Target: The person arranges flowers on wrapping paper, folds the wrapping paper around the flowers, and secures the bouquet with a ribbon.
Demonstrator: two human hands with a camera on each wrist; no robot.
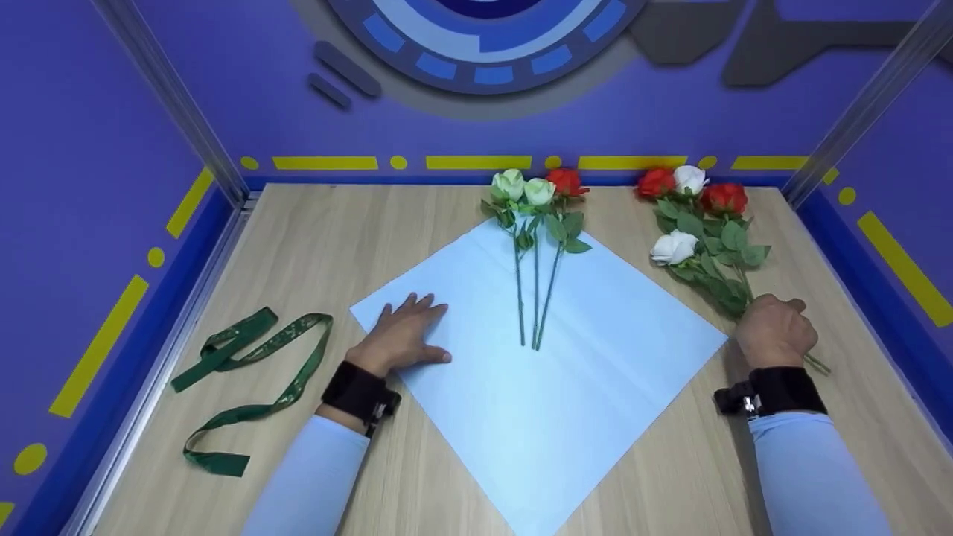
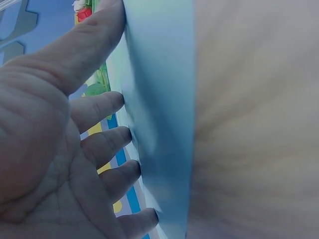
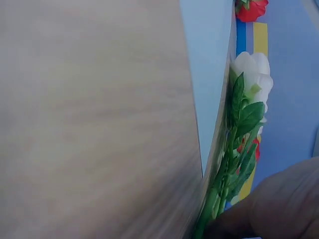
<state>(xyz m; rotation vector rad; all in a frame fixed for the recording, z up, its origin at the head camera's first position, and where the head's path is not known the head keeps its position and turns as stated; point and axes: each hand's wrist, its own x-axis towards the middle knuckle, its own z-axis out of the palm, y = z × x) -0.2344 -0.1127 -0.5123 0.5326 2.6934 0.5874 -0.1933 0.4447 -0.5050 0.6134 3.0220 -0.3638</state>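
Note:
A light blue sheet of wrapping paper [image 1: 476, 417] lies turned like a diamond on the table. On its upper part rest two pale green roses [image 1: 509, 184] and a red rose [image 1: 566, 182], stems toward me. My left hand [image 1: 402, 335] is spread on the paper's left corner; in the left wrist view its fingertips [image 2: 115, 99] touch the sheet. At the right, my right hand [image 1: 776, 327] grips the stems of several artificial roses, red and white [image 1: 674, 247], with stem ends poking out below the fist. Most of that grip is hidden in the right wrist view.
A green ribbon [image 1: 279, 402] lies in loose bends on the wooden table [image 1: 335, 238], left of the paper. Blue printed panels [image 1: 476, 134] stand at the back and both sides, with metal posts [image 1: 179, 104] in the corners.

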